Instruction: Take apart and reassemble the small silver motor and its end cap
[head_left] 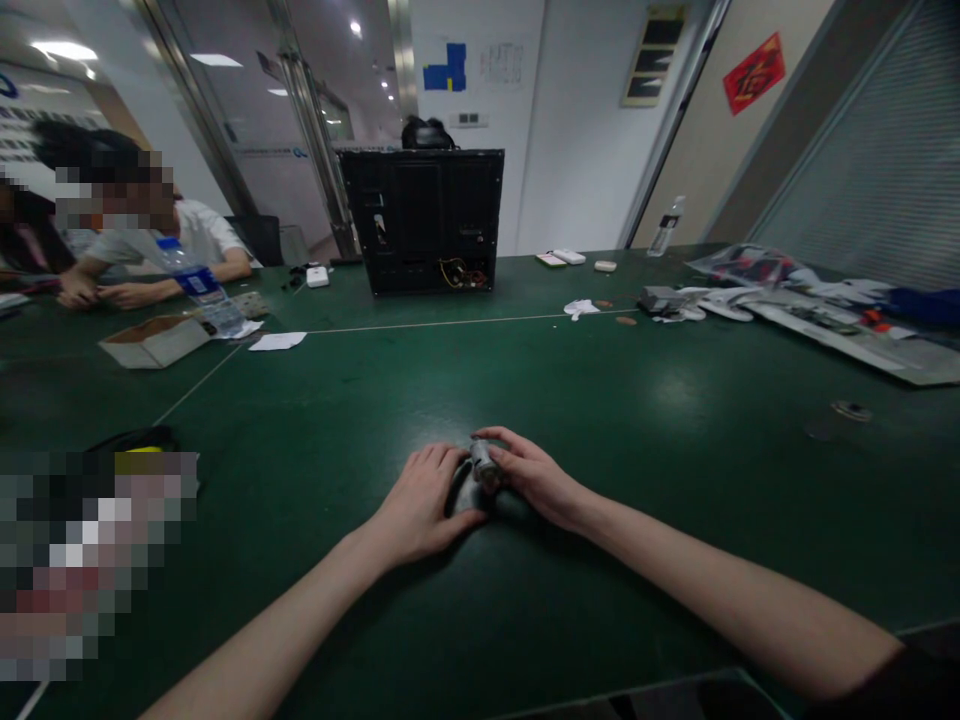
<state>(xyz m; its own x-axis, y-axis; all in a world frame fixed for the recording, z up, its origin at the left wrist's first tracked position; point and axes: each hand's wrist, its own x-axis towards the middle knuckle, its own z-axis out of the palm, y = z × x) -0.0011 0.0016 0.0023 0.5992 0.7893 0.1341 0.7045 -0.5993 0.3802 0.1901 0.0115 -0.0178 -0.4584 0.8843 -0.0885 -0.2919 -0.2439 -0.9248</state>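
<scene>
Two bare forearms reach in from the lower corners and meet over the green desk [337, 390], the right one coming out of a dark sleeve [892, 685]. Left hand [420, 505] lies palm down and curved, its fingers close together and its thumb set apart below them; whether it grips anything cannot be told, as a pale grey patch shows in the gap. Right hand [536, 480] is turned inward with bent fingers, pinching one small metal cylinder [484, 464] between thumb and fingers. That cylinder is between the two hands, close to the desk's near edge, tilted, with its top toward the left fingertips; whether they touch it is unclear. It looks silver-grey and shiny, with a darker lower end too blurred to read.

Farther off stand two clear bottles: one with a blue label [201, 282], leaning beside one open cardboard box [154, 345], and one at the far right edge [666, 228]. One black panel [427, 220] stands upright at the back, loose wires [457, 272] low on it. Two people sit at the left, one in a white top [206, 232].
</scene>
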